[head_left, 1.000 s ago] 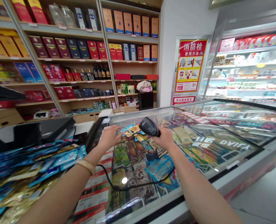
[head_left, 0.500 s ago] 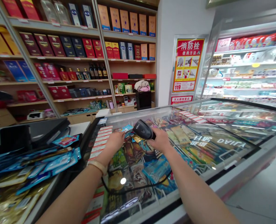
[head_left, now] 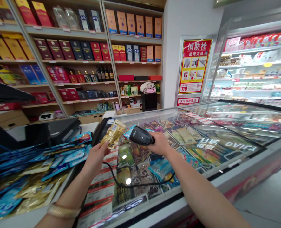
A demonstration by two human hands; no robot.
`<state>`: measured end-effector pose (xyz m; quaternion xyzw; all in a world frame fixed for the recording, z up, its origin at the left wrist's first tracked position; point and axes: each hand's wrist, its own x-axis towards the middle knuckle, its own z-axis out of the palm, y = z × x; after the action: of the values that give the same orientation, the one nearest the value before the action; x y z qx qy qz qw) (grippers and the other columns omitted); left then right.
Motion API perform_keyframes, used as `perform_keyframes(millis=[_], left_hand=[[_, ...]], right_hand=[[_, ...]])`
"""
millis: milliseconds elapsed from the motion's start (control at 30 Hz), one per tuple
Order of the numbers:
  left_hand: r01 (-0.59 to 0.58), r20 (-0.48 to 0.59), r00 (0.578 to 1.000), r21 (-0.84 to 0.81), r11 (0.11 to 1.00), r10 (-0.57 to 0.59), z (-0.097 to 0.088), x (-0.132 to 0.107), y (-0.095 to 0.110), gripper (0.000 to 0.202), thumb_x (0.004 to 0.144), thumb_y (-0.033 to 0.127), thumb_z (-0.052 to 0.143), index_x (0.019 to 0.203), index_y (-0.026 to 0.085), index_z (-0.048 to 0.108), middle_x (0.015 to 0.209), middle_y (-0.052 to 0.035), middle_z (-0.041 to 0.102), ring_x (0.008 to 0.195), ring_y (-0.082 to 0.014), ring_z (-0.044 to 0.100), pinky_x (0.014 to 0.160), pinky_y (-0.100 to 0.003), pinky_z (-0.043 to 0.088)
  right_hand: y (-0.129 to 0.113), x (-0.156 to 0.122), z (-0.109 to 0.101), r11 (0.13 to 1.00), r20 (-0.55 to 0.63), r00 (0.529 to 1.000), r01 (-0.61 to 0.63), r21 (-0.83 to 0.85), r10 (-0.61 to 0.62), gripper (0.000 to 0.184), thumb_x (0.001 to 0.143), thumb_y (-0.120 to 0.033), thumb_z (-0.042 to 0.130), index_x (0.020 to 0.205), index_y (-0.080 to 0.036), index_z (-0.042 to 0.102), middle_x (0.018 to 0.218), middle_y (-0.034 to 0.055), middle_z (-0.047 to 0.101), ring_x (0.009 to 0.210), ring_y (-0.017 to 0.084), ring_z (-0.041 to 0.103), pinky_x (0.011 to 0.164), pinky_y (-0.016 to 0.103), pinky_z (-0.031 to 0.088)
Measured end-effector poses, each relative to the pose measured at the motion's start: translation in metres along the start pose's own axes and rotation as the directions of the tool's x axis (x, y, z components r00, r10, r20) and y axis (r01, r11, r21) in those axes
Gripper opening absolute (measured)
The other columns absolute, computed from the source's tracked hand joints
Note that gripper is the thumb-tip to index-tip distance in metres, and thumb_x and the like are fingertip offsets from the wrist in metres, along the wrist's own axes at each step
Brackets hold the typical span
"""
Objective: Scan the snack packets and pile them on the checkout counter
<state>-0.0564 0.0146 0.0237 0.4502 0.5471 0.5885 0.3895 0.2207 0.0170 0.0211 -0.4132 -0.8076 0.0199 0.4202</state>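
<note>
My left hand (head_left: pixel 97 157) pinches a gold foil snack packet (head_left: pixel 113 134) by its lower edge, with the printed barcode side showing. My right hand (head_left: pixel 160 143) is wrapped round the handle of a black barcode scanner (head_left: pixel 140 136), whose head points left toward the packet. A small gap lies between scanner and packet. Behind the scanner, blue packets (head_left: pixel 128 131) show in part on the freezer glass. From the scanner a black cable (head_left: pixel 140 184) loops over the glass lid. On the counter at left lies a heap of blue and gold packets (head_left: pixel 47 167).
A chest freezer (head_left: pixel 228 171) with a glass lid and ice creams inside stands before me. Dark checkout equipment (head_left: pixel 57 131) is on the counter at left. Shelves of boxed bottles (head_left: pixel 88 50) line the back wall. A lit fridge (head_left: pixel 257 63) stands at right.
My left hand has moved left and toward me, and now holds up the gold packet. The scanner has turned and shifted slightly left in my right hand. The view has swung slightly left.
</note>
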Motion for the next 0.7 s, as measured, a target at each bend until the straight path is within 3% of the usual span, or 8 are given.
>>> perform_keyframes(millis=[233, 433, 700], left_hand=[[0.004, 0.000, 1.000, 0.009, 1.000, -0.004, -0.002, -0.009, -0.008, 0.038, 0.062, 0.053, 0.071, 0.075, 0.018, 0.068, 0.070, -0.0051, 0.068, 0.072, -0.0225, 0.063, 0.075, -0.039, 0.051], [-0.008, 0.010, 1.000, 0.043, 0.999, 0.007, 0.002, -0.014, -0.008, 0.062, 0.048, 0.067, 0.073, 0.078, 0.013, 0.069, 0.067, -0.0034, 0.067, 0.065, -0.0169, 0.057, 0.069, -0.031, 0.047], [-0.011, 0.029, 1.000, 0.038, 0.999, 0.009, 0.002, -0.013, -0.011, 0.066, 0.048, 0.068, 0.073, 0.085, 0.013, 0.071, 0.082, -0.0079, 0.072, 0.071, -0.0172, 0.061, 0.070, -0.029, 0.047]], right_hand=[[-0.013, 0.000, 0.004, 0.997, 0.056, 0.998, -0.029, 0.068, 0.025, 0.024, 0.068, -0.028, 0.069, 0.091, -0.022, 0.067, 0.082, 0.0011, 0.072, 0.077, 0.019, 0.066, 0.069, 0.024, 0.046], [-0.015, 0.001, 0.006, 0.993, 0.084, 0.995, -0.061, 0.098, 0.053, 0.025, 0.066, -0.028, 0.070, 0.090, -0.021, 0.068, 0.081, 0.0012, 0.072, 0.076, 0.019, 0.067, 0.069, 0.024, 0.047], [-0.010, 0.001, 0.008, 0.992, 0.064, 0.996, -0.073, 0.102, 0.067, 0.026, 0.069, -0.028, 0.070, 0.094, -0.021, 0.067, 0.086, 0.0027, 0.073, 0.080, 0.020, 0.068, 0.072, 0.026, 0.049]])
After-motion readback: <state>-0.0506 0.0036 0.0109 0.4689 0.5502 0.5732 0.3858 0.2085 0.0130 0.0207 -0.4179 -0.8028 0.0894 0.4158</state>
